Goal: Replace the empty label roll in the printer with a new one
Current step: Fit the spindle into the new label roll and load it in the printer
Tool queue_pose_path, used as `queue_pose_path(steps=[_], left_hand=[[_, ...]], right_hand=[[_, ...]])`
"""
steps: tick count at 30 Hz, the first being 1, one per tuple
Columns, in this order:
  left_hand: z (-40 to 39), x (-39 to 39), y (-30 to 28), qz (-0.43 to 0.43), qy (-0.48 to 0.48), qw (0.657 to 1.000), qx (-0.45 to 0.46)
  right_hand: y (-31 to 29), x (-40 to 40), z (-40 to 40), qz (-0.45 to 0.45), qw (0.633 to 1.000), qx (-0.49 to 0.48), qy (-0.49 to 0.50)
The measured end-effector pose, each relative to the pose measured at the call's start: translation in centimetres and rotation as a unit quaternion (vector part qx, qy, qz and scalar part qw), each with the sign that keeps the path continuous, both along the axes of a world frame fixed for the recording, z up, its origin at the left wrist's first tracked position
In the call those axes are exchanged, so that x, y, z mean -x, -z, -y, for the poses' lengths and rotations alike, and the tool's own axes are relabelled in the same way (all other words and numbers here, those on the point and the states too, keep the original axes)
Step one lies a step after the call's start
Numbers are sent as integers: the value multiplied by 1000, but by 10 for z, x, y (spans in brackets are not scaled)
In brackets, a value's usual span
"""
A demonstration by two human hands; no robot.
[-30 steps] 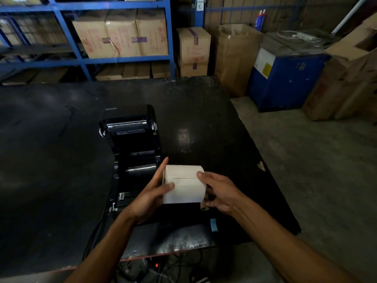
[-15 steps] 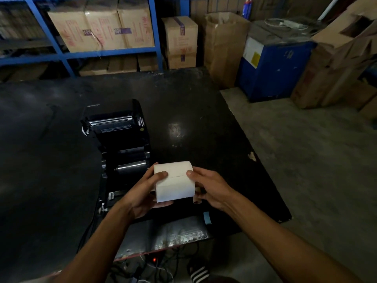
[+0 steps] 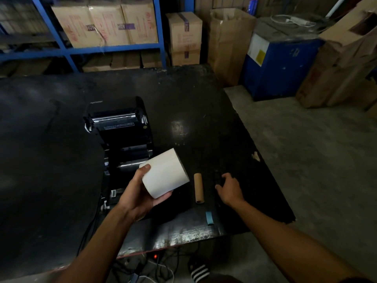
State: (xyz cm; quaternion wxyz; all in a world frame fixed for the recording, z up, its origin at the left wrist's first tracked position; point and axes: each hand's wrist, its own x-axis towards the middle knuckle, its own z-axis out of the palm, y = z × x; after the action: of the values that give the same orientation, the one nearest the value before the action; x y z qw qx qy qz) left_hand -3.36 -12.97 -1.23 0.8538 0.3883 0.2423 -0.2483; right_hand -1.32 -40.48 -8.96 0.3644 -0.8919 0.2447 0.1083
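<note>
- Left hand point(image 3: 136, 198): grip wrapped around new label roll point(image 3: 165, 173), tilted, above open printer point(image 3: 122, 144).
- Right hand point(image 3: 229, 188): fingers spread, empty, over bench point(image 3: 204, 119).
- Empty core point(image 3: 199, 187) lies between hands.

Printer point(image 3: 122, 139) bay, centre frame: partly hidden behind label roll point(image 3: 165, 172) and left hand point(image 3: 138, 195). Lid brand lettering too small to read. Dark object under right hand point(image 3: 230, 188): unidentifiable. Shelving point(image 3: 67, 52) cropped, upper left.
</note>
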Motion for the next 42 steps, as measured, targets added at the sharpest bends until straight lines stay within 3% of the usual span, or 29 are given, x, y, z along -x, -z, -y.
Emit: queue_pose_path(steps=[4,8,11,13,17,28,32,42], left_hand=[[-4,1,5,22,-8,1000,12],[-7,1,3,46,9,998,33],[-9,1,0,46,3,998,45],[-8,0,-2,48,-6,998,46],[-6,-4,-4,47,-22,998,44],[-8,-11,-4,84,-18,996,9],[-11,-12,-3,100,-21,995,-16],[-5,-15,-4,95,-3,995,-34]], right_hand=[[2,-3,-3,-15,999,-41,5],[-15,-11,-2,-16,977,-204,62],[-52,-23,-5,17,930,-346,124],[-79,-29,-10,48,880,-448,152],[-119,-28,-32,157,810,-552,118],[-129,-18,-67,277,835,-466,99],[-129,-14,-71,345,827,-438,74],[-110,3,-80,278,879,-387,-13]])
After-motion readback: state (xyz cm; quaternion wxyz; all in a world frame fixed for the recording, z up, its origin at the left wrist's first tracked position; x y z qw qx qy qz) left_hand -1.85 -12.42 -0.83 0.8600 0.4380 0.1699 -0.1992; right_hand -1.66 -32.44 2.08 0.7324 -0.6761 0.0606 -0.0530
